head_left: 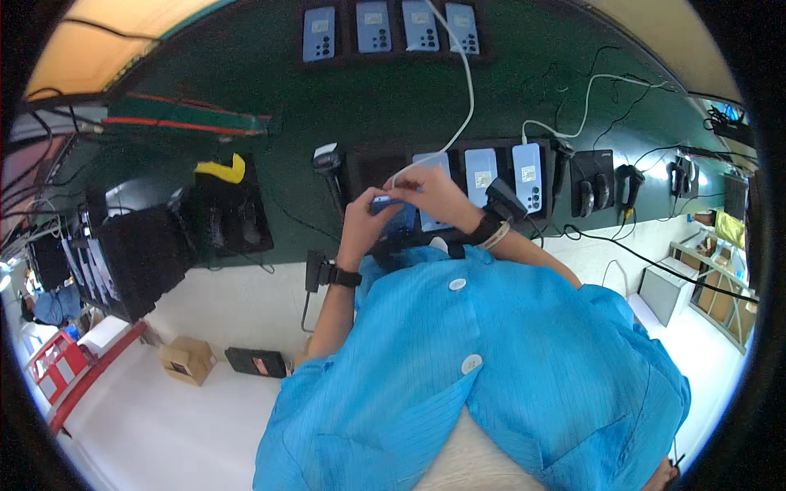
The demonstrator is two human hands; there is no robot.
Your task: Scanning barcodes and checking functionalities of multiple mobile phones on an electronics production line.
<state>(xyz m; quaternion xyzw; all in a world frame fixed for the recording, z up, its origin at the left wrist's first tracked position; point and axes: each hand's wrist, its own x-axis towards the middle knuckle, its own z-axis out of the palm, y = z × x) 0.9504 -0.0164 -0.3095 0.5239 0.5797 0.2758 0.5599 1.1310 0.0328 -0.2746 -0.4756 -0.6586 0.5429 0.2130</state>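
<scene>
Close to my body, at the bench's front edge, my left hand (358, 229) is closed round a blue smartphone (399, 219), held tilted with one narrow end up. My right hand (438, 196) pinches the end of a white charging cable (470, 90) at that end of the phone. Fingers hide the plug, so I cannot tell whether it sits in the port. Just beyond and right of my hands, a black tray (360, 159) bears light-blue phones, among them one in the middle (481, 161) and one at the right (526, 155) with another white cable (565, 134) at its top.
Several phones (374, 24) lie in a far tray. Handheld scanners stand left (329, 166) and right (630, 184) of the near tray. Leftward are a yellow item (223, 169) on a black mat and stacked black trays (151, 254). A black cable (655, 266) hangs over the right front edge.
</scene>
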